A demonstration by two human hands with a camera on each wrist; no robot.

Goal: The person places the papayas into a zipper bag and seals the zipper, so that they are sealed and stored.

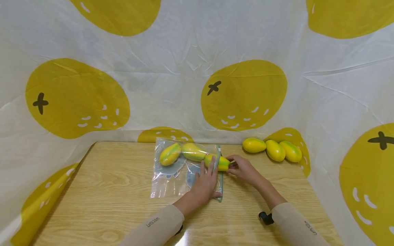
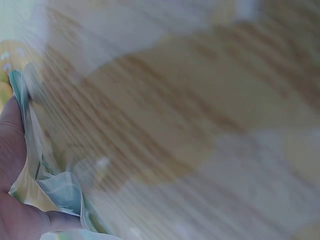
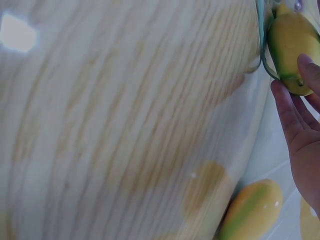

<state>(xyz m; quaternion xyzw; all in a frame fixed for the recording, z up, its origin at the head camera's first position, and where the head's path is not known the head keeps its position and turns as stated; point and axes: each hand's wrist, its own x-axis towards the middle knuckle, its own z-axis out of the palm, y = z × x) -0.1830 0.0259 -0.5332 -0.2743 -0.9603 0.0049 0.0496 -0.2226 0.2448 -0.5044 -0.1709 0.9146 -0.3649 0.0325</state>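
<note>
A clear zip bag with a green zip edge lies on the table, its mouth facing right. Two yellow-and-green mangoes are inside. A third mango is at the mouth, partly within it. My left hand rests on the bag by that mouth with straight, spread fingers. In the left wrist view, the film gapes between its thumb and forefinger. Thumb and fingers of my right hand grip the outer end of the third mango.
Three more mangoes lie at the table's back right. The wooden table backs onto a white cloth printed with big yellow fruits, which also covers both sides.
</note>
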